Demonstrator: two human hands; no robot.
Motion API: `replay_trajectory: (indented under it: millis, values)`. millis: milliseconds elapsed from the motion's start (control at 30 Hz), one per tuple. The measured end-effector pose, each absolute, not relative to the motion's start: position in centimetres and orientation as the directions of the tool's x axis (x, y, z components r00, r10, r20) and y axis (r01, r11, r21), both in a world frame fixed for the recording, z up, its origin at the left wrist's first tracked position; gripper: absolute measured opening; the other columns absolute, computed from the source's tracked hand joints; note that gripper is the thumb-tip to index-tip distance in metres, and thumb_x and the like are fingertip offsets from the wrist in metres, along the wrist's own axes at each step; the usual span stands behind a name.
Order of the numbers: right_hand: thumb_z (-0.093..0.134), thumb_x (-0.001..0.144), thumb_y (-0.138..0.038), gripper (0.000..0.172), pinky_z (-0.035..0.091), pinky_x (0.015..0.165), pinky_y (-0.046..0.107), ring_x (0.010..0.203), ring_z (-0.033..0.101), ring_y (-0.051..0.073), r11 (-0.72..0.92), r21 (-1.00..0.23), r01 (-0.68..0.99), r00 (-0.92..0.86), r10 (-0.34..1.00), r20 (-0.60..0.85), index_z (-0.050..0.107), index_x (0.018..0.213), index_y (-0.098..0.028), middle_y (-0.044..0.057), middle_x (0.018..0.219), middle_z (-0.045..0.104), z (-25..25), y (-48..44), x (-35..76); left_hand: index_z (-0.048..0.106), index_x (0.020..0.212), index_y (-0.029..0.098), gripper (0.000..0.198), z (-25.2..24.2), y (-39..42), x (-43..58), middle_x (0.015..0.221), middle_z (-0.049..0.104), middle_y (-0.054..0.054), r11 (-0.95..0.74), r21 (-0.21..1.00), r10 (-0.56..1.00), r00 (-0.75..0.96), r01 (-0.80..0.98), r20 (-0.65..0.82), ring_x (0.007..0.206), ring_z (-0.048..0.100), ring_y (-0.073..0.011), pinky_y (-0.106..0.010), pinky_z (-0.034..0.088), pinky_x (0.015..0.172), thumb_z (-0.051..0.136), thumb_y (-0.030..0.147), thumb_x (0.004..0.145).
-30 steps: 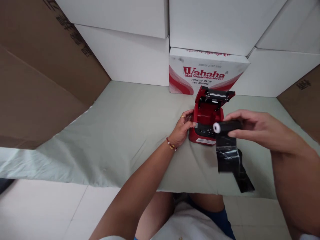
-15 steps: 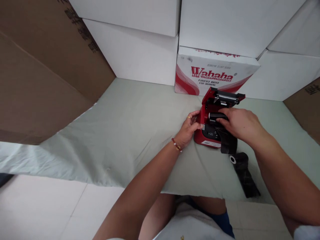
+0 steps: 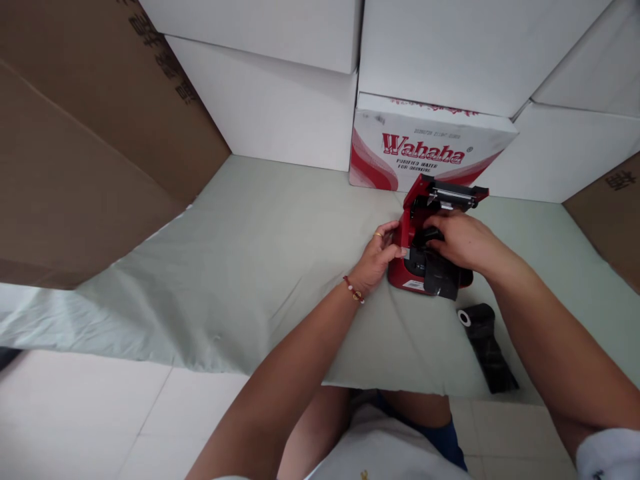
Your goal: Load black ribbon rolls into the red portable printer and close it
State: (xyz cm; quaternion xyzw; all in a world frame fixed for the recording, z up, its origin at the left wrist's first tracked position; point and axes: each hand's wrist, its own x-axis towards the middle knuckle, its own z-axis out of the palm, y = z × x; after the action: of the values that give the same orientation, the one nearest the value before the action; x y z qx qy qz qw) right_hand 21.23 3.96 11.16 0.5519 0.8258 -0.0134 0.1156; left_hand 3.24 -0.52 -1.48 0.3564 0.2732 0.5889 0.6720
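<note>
A small red printer (image 3: 413, 230) with its lid flipped up sits on the pale green cloth (image 3: 280, 267). My left hand (image 3: 379, 257) grips the printer's left side, fingers curled against it. My right hand (image 3: 463, 241) is closed on a black roll (image 3: 431, 235) and presses it down into the printer's open bay. A loose strip of black film (image 3: 441, 279) hangs from the roll over the printer's front. A second black roll with a white core (image 3: 477, 319) lies on the cloth to the right, its film trailing toward the cloth's near edge.
A white and red Wahaha carton (image 3: 425, 150) stands right behind the printer, among stacked white boxes (image 3: 280, 113). Brown cardboard boxes (image 3: 85, 147) wall in the left side and the far right. The cloth ends at a tiled floor (image 3: 100, 413) near my knees.
My right hand carried the black roll from the right of the printer into the open bay and pushed it lower. The other roll dropped onto the cloth. My left hand stayed on the printer.
</note>
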Motion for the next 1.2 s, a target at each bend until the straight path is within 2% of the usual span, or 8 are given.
replay_trajectory:
  millis: [100,200,300,467,600,900,1033,1200]
  values:
    - [0.055,0.104,-0.035,0.043,0.055,0.088,0.044,0.117,0.074,0.038,0.279,0.118,0.953,-0.257,0.950,-0.175,0.070,0.141,-0.017,0.022,0.137,0.075,11.2,3.7,20.4,0.059,0.132,0.024,0.070,-1.4,-0.5,3.3,0.149,0.066,-0.010,0.059,0.798,0.989,0.145,-0.600,0.036,0.155,0.050,-0.0342,-0.052,0.032,0.133,0.086,0.033,0.068]
    - [0.045,0.109,-0.038,0.045,0.055,0.085,0.046,0.116,0.076,0.041,0.205,0.113,0.972,-0.188,0.971,-0.145,0.068,0.141,-0.016,0.023,0.130,0.079,11.2,3.4,19.8,0.060,0.131,0.024,0.070,-1.4,-0.4,3.4,0.144,0.069,-0.009,0.058,0.797,0.991,0.132,-0.602,0.027,0.152,0.053,-0.0338,-0.052,0.034,0.132,0.086,0.032,0.067]
    - [0.043,0.110,-0.039,0.046,0.055,0.082,0.046,0.115,0.077,0.042,0.215,0.137,0.967,-0.194,0.969,-0.153,0.067,0.144,-0.018,0.022,0.128,0.080,11.2,3.2,19.6,0.060,0.131,0.025,0.069,-1.4,-0.4,3.4,0.143,0.069,-0.008,0.058,0.794,0.990,0.135,-0.605,0.031,0.152,0.053,-0.0332,-0.053,0.036,0.131,0.086,0.031,0.068]
    - [0.060,0.101,-0.032,0.045,0.055,0.082,0.044,0.117,0.076,0.040,0.246,0.194,0.950,-0.212,0.960,-0.181,0.071,0.144,-0.023,0.019,0.137,0.077,11.4,3.2,19.3,0.059,0.133,0.024,0.071,-1.5,-0.4,3.4,0.146,0.068,-0.010,0.065,0.799,0.989,0.144,-0.598,0.027,0.152,0.052,-0.0327,-0.050,0.037,0.130,0.086,0.033,0.068]
    - [0.059,0.101,-0.029,0.046,0.055,0.080,0.043,0.114,0.076,0.039,0.238,0.224,0.945,-0.204,0.965,-0.163,0.073,0.144,-0.025,0.019,0.134,0.077,11.4,3.2,19.0,0.058,0.134,0.024,0.070,-1.4,-0.4,3.4,0.145,0.068,-0.010,0.063,0.810,0.988,0.149,-0.583,0.030,0.151,0.052,-0.0322,-0.050,0.037,0.128,0.085,0.034,0.070]
    - [0.052,0.106,-0.031,0.046,0.056,0.083,0.044,0.113,0.077,0.038,0.224,0.173,0.959,-0.195,0.966,-0.168,0.072,0.146,-0.024,0.018,0.129,0.081,11.5,3.5,19.6,0.056,0.136,0.024,0.070,-1.6,-0.4,3.4,0.146,0.067,-0.010,0.059,0.814,0.987,0.155,-0.577,0.039,0.148,0.056,-0.0315,-0.051,0.038,0.128,0.082,0.033,0.071]
    - [0.056,0.103,-0.029,0.045,0.056,0.083,0.043,0.116,0.076,0.037,0.265,0.156,0.952,-0.234,0.953,-0.192,0.075,0.144,-0.027,0.015,0.134,0.080,11.2,3.7,19.9,0.056,0.135,0.024,0.070,-1.6,-0.4,3.4,0.149,0.066,-0.011,0.053,0.822,0.989,0.145,-0.566,0.036,0.151,0.054,-0.0327,-0.052,0.037,0.130,0.083,0.034,0.071]
    - [0.060,0.098,-0.025,0.045,0.058,0.082,0.045,0.116,0.076,0.039,0.273,0.153,0.950,-0.251,0.957,-0.148,0.077,0.140,-0.027,0.015,0.137,0.080,10.6,3.7,19.7,0.058,0.134,0.025,0.068,-1.6,-0.5,3.2,0.151,0.065,-0.010,0.047,0.821,0.990,0.136,-0.569,0.038,0.152,0.053,-0.0317,-0.051,0.036,0.132,0.084,0.032,0.072]
